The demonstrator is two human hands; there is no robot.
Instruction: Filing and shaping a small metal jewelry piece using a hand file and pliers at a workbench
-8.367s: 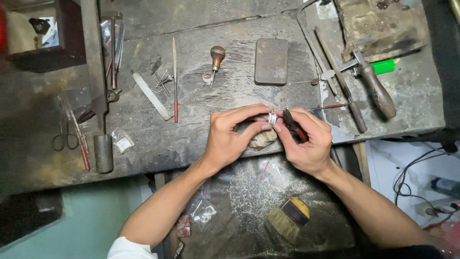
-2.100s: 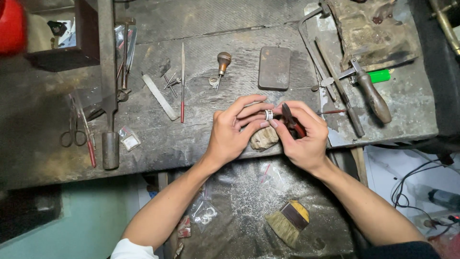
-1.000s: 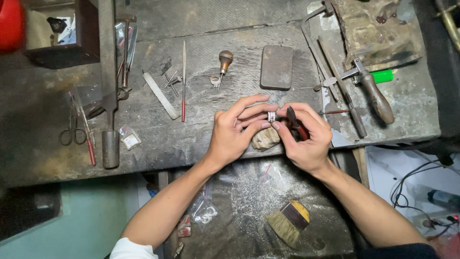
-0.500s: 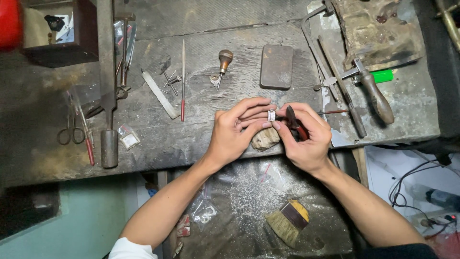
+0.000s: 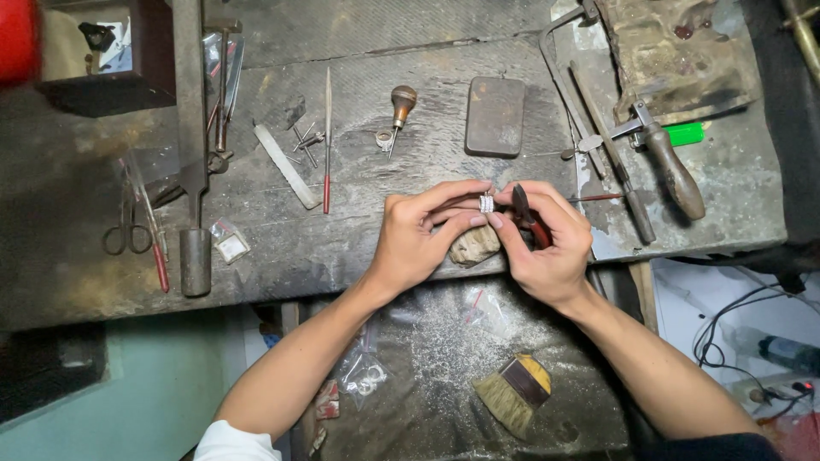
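— How is the grip looking?

— I am watching the left hand [image 5: 423, 243] pinching a small silver ring [image 5: 486, 203] between thumb and fingertips, held up over the near edge of the surface [image 5: 359, 248]. The right hand [image 5: 551, 248] is pressed together around dark pliers [image 5: 523, 213], whose tips are meeting the ring from the right.

— Why there, at the edge?

— I am judging that both hands are bracing on the wooden peg [image 5: 475, 246] jutting out just beneath them; it is steadying the ring for fine work, and filings are dropping onto the dark tray [image 5: 427, 401] below, where a brush [image 5: 512, 394] is lying.

— Any room to move?

— Ahead of the grip, a dark flat block [image 5: 494, 116] and a wooden-handled graver [image 5: 400, 107] are sitting well apart. To the right, a saw frame [image 5: 598, 137] and hammer [image 5: 670, 166] are crowding close, so that side is looking tight. To the left, a red-handled file [image 5: 326, 145] is lying apart, leaving open wood between. Scissors [image 5: 128, 226] are lying far left.
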